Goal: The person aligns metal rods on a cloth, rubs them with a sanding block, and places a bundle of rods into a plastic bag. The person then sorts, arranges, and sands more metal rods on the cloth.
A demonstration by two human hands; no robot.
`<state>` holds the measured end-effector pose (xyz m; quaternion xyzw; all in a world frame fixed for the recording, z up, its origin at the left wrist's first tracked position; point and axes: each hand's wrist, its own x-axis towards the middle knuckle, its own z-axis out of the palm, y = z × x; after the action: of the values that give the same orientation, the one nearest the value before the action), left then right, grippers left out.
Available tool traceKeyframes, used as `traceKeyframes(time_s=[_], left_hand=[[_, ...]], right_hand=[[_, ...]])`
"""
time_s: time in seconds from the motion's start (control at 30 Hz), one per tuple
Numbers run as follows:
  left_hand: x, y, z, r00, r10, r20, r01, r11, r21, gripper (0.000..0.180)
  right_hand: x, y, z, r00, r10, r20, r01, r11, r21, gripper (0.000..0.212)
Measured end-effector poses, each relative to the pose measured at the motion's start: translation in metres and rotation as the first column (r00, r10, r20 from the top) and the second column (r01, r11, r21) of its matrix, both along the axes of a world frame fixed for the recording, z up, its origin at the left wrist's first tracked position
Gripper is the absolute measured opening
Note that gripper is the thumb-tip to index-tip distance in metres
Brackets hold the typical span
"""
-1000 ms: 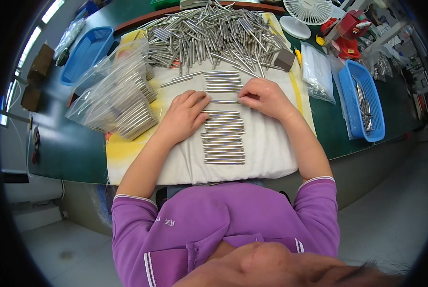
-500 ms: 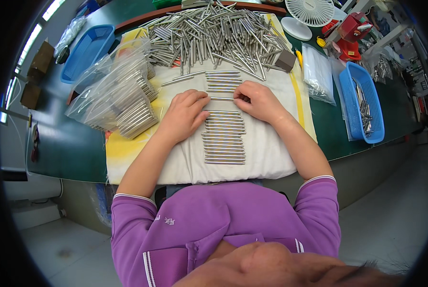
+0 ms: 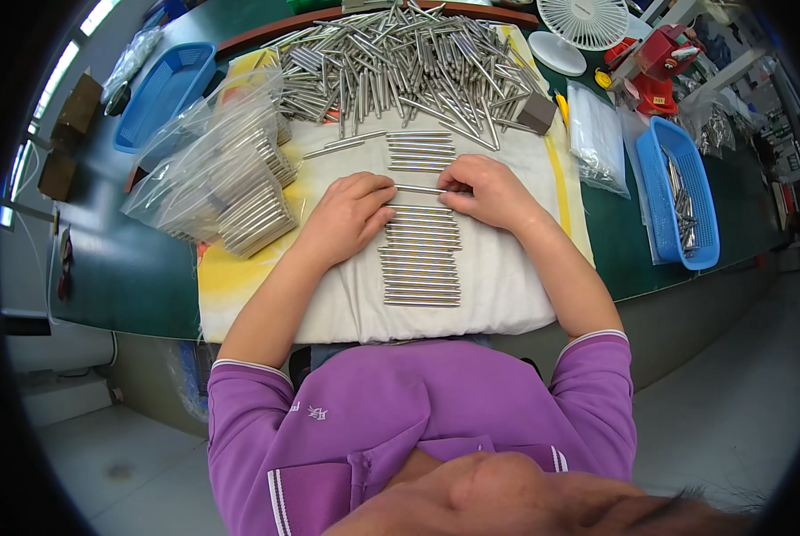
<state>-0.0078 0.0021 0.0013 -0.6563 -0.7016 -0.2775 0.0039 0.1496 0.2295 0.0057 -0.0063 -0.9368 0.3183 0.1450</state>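
Note:
Between my hands lies one slim metal rod (image 3: 421,188), crosswise, its ends at my fingertips. My left hand (image 3: 353,213) has its fingers closed on the rod's left end. At the right end, my right hand (image 3: 484,188) pinches it between thumb and fingers. Just nearer to me is a neat column of parallel metal rods (image 3: 421,259) on a white cloth (image 3: 507,286). A shorter group of aligned rods (image 3: 421,150) lies just beyond my hands. Farther back rises a big jumbled heap of rods (image 3: 391,67).
Clear plastic bags of stacked rods (image 3: 252,210) lie to the left. A blue basket (image 3: 163,89) stands behind them. On the right are a pile of plastic bags (image 3: 597,138), a blue basket with metal parts (image 3: 706,205), a brown block (image 3: 536,113) and a white fan (image 3: 583,20).
The rod between my hands has shifted slightly toward me, closer to the near column, with both hands still at its ends.

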Motion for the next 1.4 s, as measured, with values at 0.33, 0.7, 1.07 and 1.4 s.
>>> traceKeyframes(time_s=[0.33,0.7,1.07,1.4], left_hand=[[0.002,0.003,-0.003,0.995,-0.039,0.086,0.038,0.999,0.017,0.032],[0.004,-0.001,0.007,0.991,-0.097,0.092,0.096,0.995,0.014,0.019],[0.011,-0.002,0.006,1.000,0.007,-0.020,-0.007,1.000,0.021,0.034],[0.009,-0.008,0.011,1.000,0.008,-0.019,-0.009,0.998,-0.066,0.041]], right_hand=[[-0.003,0.000,-0.007,0.999,0.013,-0.047,-0.005,0.986,0.168,0.015],[0.030,0.084,0.014,0.847,-0.456,-0.273,0.197,0.747,-0.635,0.009],[0.135,0.196,0.023,-0.233,-0.805,-0.545,0.491,0.386,-0.781,0.015],[0.085,0.160,0.016,0.221,-0.762,-0.608,0.378,0.642,-0.667,0.013]])
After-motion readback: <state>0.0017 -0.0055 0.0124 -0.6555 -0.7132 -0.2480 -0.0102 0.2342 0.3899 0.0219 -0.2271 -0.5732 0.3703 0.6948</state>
